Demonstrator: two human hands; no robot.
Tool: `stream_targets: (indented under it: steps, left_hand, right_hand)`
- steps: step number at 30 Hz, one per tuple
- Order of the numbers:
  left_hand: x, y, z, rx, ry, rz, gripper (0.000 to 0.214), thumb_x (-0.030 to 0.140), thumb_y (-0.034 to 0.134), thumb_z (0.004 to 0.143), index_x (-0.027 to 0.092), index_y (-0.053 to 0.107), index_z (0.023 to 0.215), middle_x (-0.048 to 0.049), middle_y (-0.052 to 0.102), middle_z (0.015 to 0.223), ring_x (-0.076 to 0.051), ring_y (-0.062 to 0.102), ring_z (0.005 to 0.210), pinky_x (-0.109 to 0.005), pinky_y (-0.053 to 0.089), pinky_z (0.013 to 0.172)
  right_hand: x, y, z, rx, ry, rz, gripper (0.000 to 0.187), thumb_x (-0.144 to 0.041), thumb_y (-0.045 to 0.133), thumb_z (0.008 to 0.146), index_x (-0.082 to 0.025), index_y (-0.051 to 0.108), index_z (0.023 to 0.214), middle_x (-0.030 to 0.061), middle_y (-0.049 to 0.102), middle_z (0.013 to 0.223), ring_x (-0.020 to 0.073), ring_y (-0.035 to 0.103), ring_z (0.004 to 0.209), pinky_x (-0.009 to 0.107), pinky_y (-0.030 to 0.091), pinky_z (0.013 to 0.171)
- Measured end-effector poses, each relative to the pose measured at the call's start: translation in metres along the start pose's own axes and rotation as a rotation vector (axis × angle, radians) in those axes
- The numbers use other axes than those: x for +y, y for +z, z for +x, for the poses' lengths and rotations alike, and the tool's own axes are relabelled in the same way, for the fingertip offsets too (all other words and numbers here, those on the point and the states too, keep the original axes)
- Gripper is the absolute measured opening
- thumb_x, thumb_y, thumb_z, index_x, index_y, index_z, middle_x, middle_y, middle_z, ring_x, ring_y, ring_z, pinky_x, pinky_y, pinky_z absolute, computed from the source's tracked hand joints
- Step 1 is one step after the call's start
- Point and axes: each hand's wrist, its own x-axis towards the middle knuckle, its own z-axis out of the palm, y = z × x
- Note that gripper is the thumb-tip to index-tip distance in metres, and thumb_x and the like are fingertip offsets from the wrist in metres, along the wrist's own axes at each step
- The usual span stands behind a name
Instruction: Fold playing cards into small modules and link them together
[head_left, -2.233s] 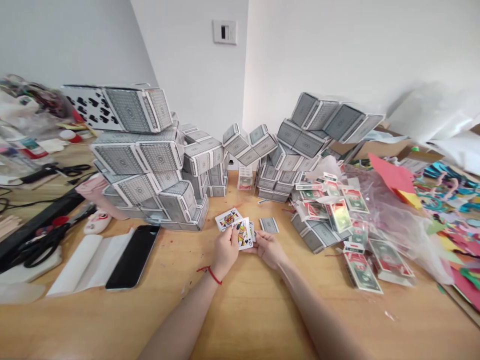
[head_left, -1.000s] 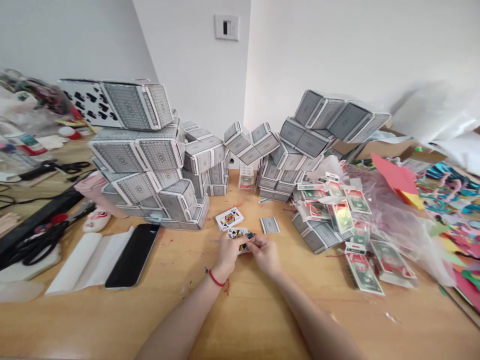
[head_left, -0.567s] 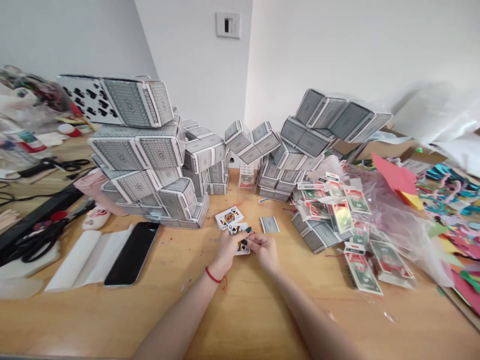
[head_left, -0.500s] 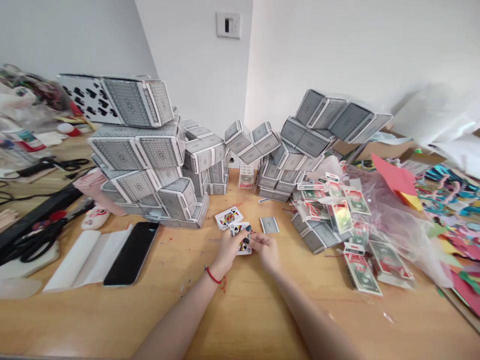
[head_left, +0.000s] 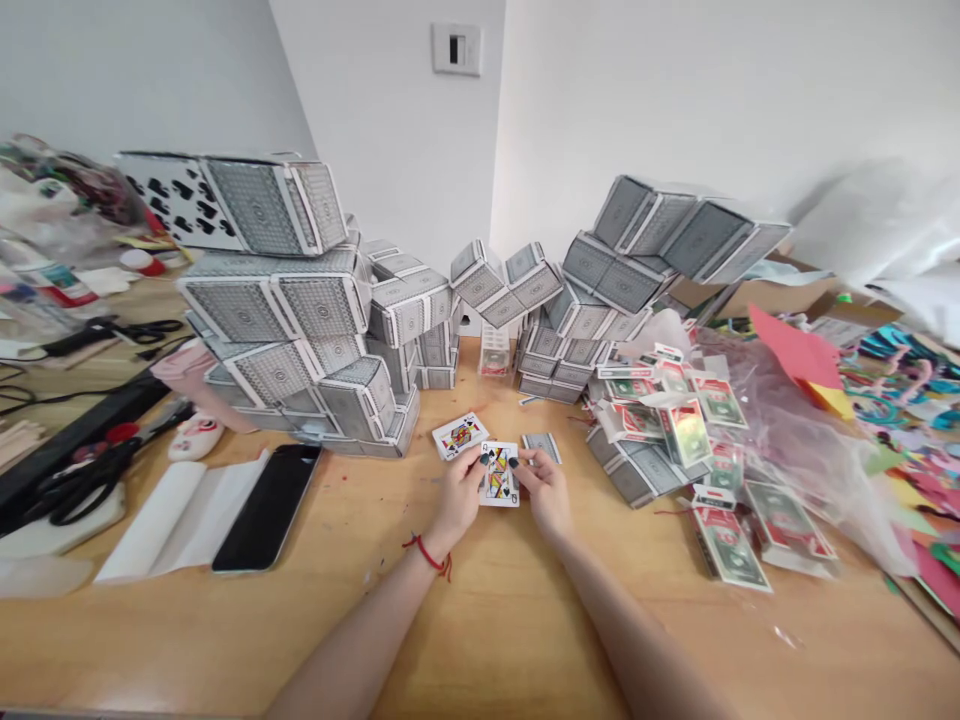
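Both my hands hold one face-up queen playing card (head_left: 499,476) just above the wooden table (head_left: 480,610). My left hand (head_left: 457,497) pinches its left edge and my right hand (head_left: 546,490) pinches its right edge. A red string bracelet circles my left wrist. Just beyond the held card, another face-up court card (head_left: 460,436) lies on the table. A face-down grey-backed card (head_left: 541,446) lies to its right, partly behind my right fingers.
Grey card-backed cubes are stacked at back left (head_left: 277,300) and back centre right (head_left: 607,270). A black phone (head_left: 266,507) lies on white paper at left, with scissors (head_left: 82,480) beyond. Card packs (head_left: 720,540) and coloured paper scraps (head_left: 892,420) fill the right.
The hands were bunched over the card, close together. They have now drawn apart and turned the queen card flat and face up between them.
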Motion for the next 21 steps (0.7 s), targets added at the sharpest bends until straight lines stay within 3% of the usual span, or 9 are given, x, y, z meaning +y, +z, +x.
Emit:
stream_targets:
  steps: [7, 13, 21]
  left_hand:
    - [-0.003, 0.006, -0.010, 0.028, 0.056, 0.049, 0.029, 0.024, 0.039, 0.080, 0.019, 0.050, 0.106, -0.0051, 0.058, 0.100, -0.016, 0.055, 0.086, -0.026, 0.044, 0.074]
    - [0.003, 0.007, -0.014, 0.012, 0.066, 0.040, 0.025, 0.025, 0.038, 0.080, 0.019, 0.048, 0.101, -0.0026, 0.057, 0.085, -0.013, 0.053, 0.071, -0.023, 0.044, 0.063]
    - [0.016, 0.007, -0.015, 0.017, 0.047, 0.013, 0.019, 0.022, 0.039, 0.077, 0.019, 0.051, 0.091, -0.0021, 0.056, 0.083, -0.013, 0.053, 0.072, -0.021, 0.042, 0.064]
  right_hand:
    - [-0.002, 0.009, -0.003, -0.058, -0.069, 0.000, 0.028, -0.041, 0.059, 0.068, -0.022, 0.044, 0.082, -0.0056, 0.054, 0.054, 0.0115, 0.050, 0.043, 0.022, 0.040, 0.042]
    - [-0.005, 0.010, -0.007, -0.082, -0.086, -0.014, 0.025, -0.039, 0.056, 0.072, -0.023, 0.044, 0.088, -0.0047, 0.055, 0.061, 0.0103, 0.049, 0.047, 0.021, 0.040, 0.046]
    - [-0.008, 0.012, -0.008, -0.062, -0.092, -0.054, 0.021, -0.037, 0.053, 0.072, -0.021, 0.047, 0.085, -0.0032, 0.054, 0.066, 0.0101, 0.048, 0.052, 0.021, 0.040, 0.049]
